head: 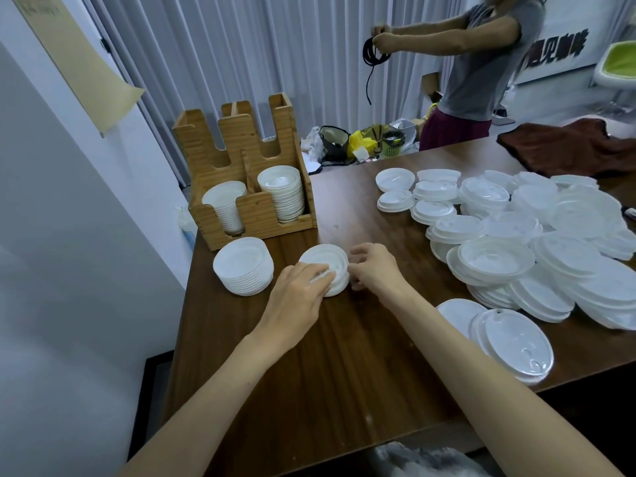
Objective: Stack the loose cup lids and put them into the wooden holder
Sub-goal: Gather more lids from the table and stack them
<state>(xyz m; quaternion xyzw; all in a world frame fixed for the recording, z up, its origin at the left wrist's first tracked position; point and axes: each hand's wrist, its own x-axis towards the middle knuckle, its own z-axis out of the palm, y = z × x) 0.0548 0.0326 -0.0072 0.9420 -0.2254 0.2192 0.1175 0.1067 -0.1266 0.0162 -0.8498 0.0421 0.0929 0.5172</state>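
A short stack of white cup lids (325, 259) sits on the dark wooden table between my hands. My left hand (299, 292) lies over its near left edge with fingers curled on the lids. My right hand (373, 266) touches the stack's right rim with curled fingers. A taller finished stack of lids (242, 265) stands just left of it. The wooden holder (253, 208) stands at the back left, with lids (280, 191) in its right slot and a ribbed white stack (227, 208) in its left slot. A large heap of loose lids (537, 242) covers the table's right side.
Two lids (509, 339) lie near the front right table edge. A brown cloth (568, 146) lies at the far right. Another person (481, 67) stands behind the table holding a black cable. A white wall runs along the left; bags and a basket sit on the floor behind.
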